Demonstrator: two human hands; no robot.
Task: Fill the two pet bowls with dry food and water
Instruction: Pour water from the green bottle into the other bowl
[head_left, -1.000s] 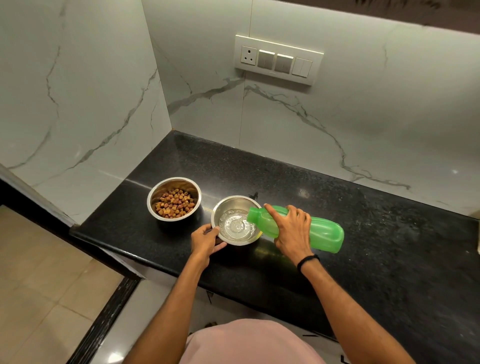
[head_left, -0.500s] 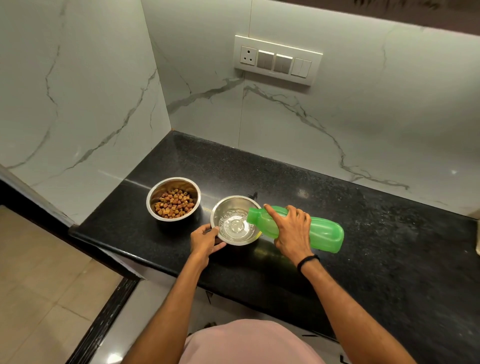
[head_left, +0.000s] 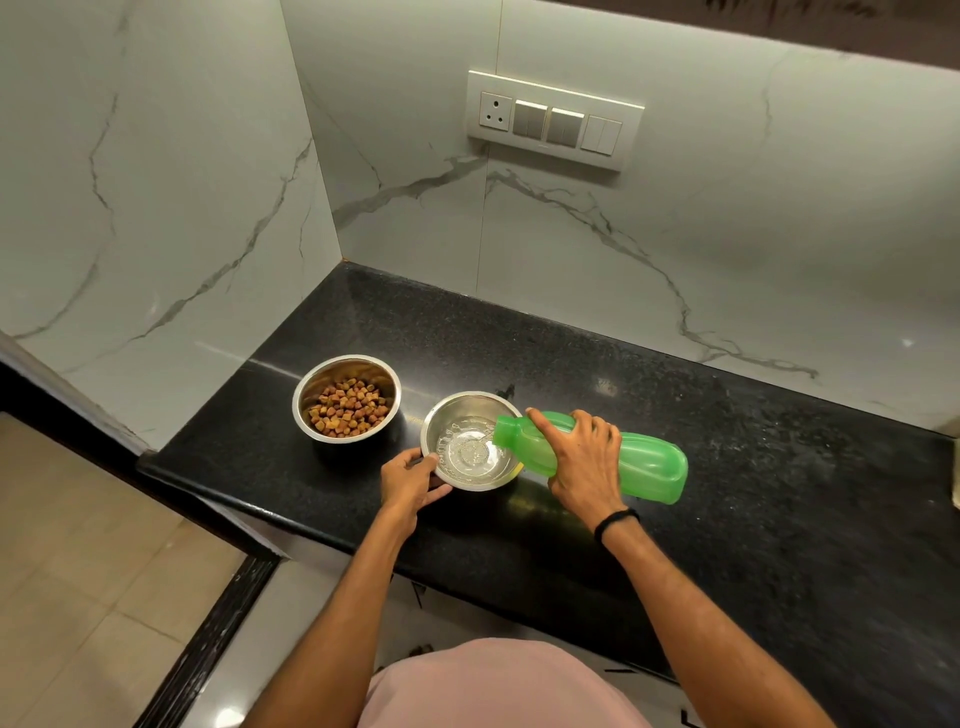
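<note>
Two steel bowls stand on the black counter (head_left: 753, 493). The left bowl (head_left: 311, 415) holds brown dry food (head_left: 349, 406). The right bowl (head_left: 434, 415) has rippling water (head_left: 467, 453) in its bottom. My right hand (head_left: 584, 462) grips a green plastic bottle (head_left: 644, 465) tipped on its side, its mouth over the right bowl's far-right rim, with water running into the bowl. My left hand (head_left: 410, 480) holds the right bowl's near-left rim.
White marble walls close the counter at the left and back. A switch panel (head_left: 553, 120) with a socket sits on the back wall. The counter's front edge drops to a tiled floor (head_left: 78, 571) at the lower left.
The bottle stays tipped and water keeps flowing; the water in the right bowl has risen slightly. Both hands hold their places.
</note>
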